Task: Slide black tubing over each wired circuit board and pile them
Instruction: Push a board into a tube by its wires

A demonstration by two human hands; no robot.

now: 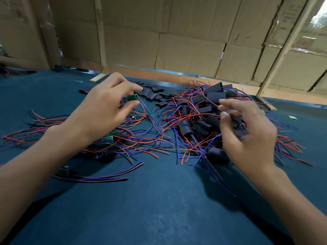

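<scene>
My left hand [106, 105] hovers above the table and pinches a small green circuit board [132, 97] whose red and blue wires trail down. My right hand [247, 128] hangs over the pile of sleeved boards [203, 110] at the right, fingers curled and apart, with nothing clearly in them. Bare boards with red and blue wires [111, 137] lie scattered under my left wrist. Loose pieces of black tubing [150, 93] lie in a row at the back, just past my left fingertips.
The work surface is a dark teal mat [159, 200]. Cardboard walls [185, 41] and wooden slats [100, 32] close off the back. A wooden strip [98, 78] lies at the far edge. One more board [62, 172] lies near my left forearm.
</scene>
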